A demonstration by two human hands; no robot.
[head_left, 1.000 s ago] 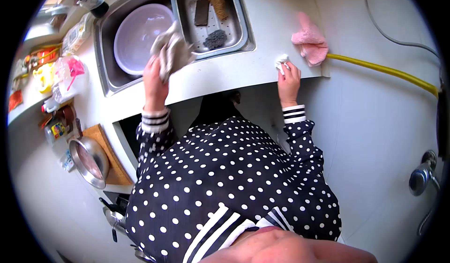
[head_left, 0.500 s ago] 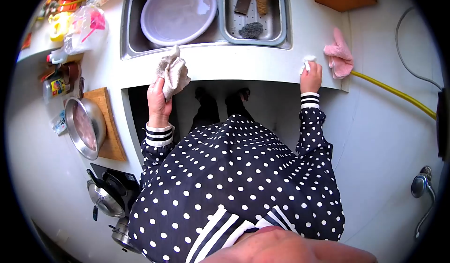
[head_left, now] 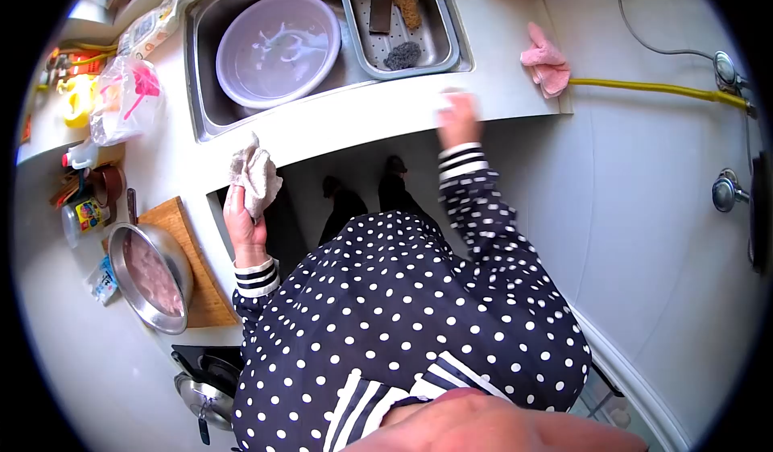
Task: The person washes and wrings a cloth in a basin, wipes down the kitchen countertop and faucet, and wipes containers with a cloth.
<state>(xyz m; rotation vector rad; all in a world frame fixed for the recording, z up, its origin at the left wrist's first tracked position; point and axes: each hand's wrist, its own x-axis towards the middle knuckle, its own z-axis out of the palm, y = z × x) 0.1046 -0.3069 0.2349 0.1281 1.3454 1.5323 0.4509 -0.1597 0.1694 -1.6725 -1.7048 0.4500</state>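
Observation:
My left hand (head_left: 245,225) grips a crumpled greyish-white cloth (head_left: 256,180), held up at the counter's front edge, left of my body. My right hand (head_left: 459,120) is blurred over the front of the white counter (head_left: 386,112), with a small white wad (head_left: 456,98) at its fingertips. Behind the hands, a lilac basin (head_left: 278,49) stands in the steel sink (head_left: 201,110). Beside it a perforated tray (head_left: 439,49) holds a dark block (head_left: 380,14), a brown scrubber (head_left: 405,3) and a grey steel-wool pad (head_left: 403,55).
A pink cloth (head_left: 546,61) lies at the counter's right end, near a yellow hose (head_left: 652,86). To the left, a steel bowl (head_left: 149,279) of pinkish contents overlaps a wooden board (head_left: 201,271). Plastic bags (head_left: 125,102) and bottles stand behind it. A lidded pan (head_left: 203,396) is at lower left.
My right hand has moved left along the counter with the white wad, away from the pink cloth. My left hand, still holding its cloth, is now farther from the basin. The view has shifted.

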